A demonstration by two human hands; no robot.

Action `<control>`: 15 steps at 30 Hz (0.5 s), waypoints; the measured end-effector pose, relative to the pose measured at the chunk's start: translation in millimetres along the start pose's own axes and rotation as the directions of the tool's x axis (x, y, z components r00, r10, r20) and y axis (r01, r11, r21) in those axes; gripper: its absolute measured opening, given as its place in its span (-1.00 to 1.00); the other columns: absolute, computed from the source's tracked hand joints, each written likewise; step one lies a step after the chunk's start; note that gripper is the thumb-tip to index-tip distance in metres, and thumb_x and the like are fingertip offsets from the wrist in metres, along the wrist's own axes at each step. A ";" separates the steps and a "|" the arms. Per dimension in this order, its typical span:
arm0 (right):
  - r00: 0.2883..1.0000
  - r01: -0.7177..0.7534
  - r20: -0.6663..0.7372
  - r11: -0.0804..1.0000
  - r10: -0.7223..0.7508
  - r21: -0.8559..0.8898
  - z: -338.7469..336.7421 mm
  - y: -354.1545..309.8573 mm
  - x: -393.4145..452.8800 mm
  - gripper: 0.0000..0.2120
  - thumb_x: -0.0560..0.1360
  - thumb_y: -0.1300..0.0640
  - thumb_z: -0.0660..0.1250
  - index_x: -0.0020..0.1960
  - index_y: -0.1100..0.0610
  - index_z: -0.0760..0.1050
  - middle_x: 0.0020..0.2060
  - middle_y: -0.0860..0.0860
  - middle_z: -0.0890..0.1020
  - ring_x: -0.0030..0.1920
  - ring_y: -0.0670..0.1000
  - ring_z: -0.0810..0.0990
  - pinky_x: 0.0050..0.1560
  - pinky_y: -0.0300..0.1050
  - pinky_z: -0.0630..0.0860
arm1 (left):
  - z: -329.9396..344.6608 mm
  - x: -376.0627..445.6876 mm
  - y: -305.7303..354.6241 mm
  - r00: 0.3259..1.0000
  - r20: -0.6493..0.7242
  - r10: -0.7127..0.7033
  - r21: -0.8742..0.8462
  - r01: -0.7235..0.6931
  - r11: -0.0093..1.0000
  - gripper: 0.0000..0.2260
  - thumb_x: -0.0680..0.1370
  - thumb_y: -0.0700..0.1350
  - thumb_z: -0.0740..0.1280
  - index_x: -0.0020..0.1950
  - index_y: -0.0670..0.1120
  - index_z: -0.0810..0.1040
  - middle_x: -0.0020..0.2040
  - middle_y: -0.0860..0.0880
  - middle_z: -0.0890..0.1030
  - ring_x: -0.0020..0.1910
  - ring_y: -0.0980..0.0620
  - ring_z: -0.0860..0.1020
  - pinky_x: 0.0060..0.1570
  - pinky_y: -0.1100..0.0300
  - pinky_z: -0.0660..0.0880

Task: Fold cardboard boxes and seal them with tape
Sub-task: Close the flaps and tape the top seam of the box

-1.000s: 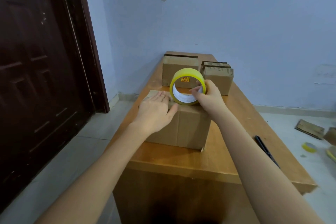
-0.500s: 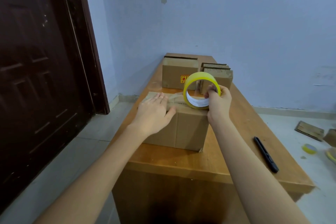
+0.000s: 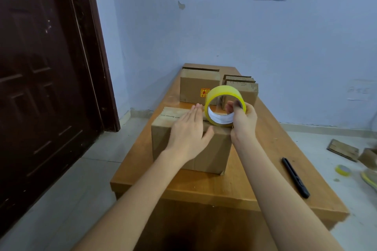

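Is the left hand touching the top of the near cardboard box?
Touching. The head view shows the left hand lying flat, fingers straight, on the top flaps of the near cardboard box.

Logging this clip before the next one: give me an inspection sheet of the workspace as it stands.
Surface: wooden table, scuffed.
Job's things: box near front; yellow tape roll upright on its top; flat boxes at back.
Clutter: black cutter on table's right.
Grippers: left hand flat on box; right hand grips tape roll.
Cables: nothing seen.
Surroundings: dark door, blue wall, cardboard scraps on floor.
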State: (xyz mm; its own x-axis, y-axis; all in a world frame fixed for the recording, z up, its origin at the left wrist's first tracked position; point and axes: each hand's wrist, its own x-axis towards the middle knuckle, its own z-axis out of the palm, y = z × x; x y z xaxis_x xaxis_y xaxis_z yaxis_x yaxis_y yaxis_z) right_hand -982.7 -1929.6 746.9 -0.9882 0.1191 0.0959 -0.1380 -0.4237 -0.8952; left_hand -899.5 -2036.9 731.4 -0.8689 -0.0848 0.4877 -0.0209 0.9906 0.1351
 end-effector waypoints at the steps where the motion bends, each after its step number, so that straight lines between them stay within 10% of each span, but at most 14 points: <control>1: 1.000 0.003 -0.003 1.000 -0.003 -0.005 0.6 -0.4 -0.8 -0.97 0.57 0.24 0.26 -0.05 0.15 0.43 -0.19 0.02 0.62 -0.12 -0.03 0.60 0.12 -0.08 0.51 | 0.4 -1.0 -0.8 1.000 0.001 -0.006 0.010 0.006 1.000 -0.43 0.64 0.13 0.02 0.55 -0.17 0.04 0.55 -0.08 0.12 0.52 0.06 0.09 0.42 0.20 0.09; 15: 0.947 0.243 0.292 0.890 -0.131 -0.386 -7.2 -3.6 4.8 -0.86 0.58 0.25 0.17 0.08 0.06 0.41 -0.14 0.01 0.59 -0.19 -0.16 0.54 -0.14 -0.26 0.46 | 1.9 2.9 -4.3 0.996 0.083 0.032 0.095 -0.040 0.995 -0.51 0.65 0.12 -0.02 0.42 -0.15 0.35 0.46 -0.09 0.34 0.48 0.03 0.21 0.38 0.14 0.20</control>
State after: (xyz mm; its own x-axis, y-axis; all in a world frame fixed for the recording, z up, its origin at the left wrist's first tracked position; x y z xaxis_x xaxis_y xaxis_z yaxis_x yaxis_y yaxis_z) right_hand -986.5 -1921.1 747.5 -0.9373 -0.0938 0.3357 -0.3370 -0.0014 -0.9415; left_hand -902.9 -2041.2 730.6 -0.9070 -0.0441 0.4187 -0.0335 0.9989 0.0327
